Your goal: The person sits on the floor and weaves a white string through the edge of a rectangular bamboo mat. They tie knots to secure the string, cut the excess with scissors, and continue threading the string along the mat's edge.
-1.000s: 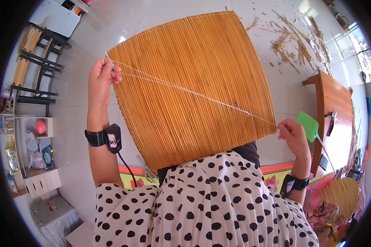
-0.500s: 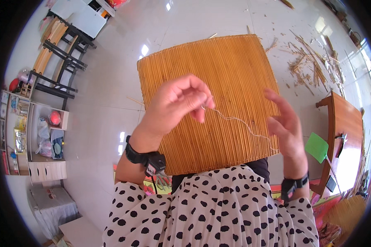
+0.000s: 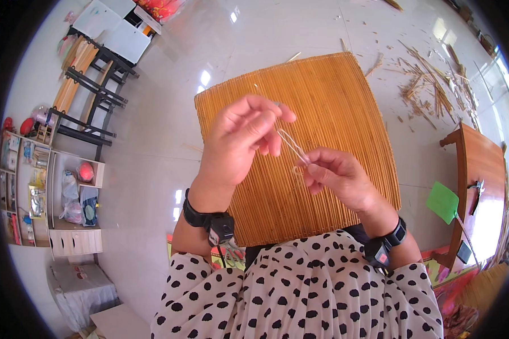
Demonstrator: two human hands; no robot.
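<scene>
A woven straw mat [image 3: 311, 85] with fine ribs, golden brown, lies across my lap. Above its middle, a pale thread [image 3: 289, 141] runs doubled between my two hands. My left hand [image 3: 237, 135] pinches one end between thumb and forefinger; whether a needle is in that pinch is too small to tell. Lower and to the right, my right hand [image 3: 340, 178] pinches the thread's other part, with a small loose loop beside its fingertips. Both hands are held above the mat's surface.
A brown wooden table [image 3: 478, 169] stands at the right with a green fly swatter [image 3: 442, 201] at its edge. Loose straw stalks [image 3: 430, 93] litter the floor at the far right. Shelves [image 3: 76, 198] and a black-framed wooden bench [image 3: 87, 85] stand at the left.
My right hand has come in from the right, closing from spread fingers to a pinch on the thread. The thread, long and trailing before, is now short and doubled between my hands.
</scene>
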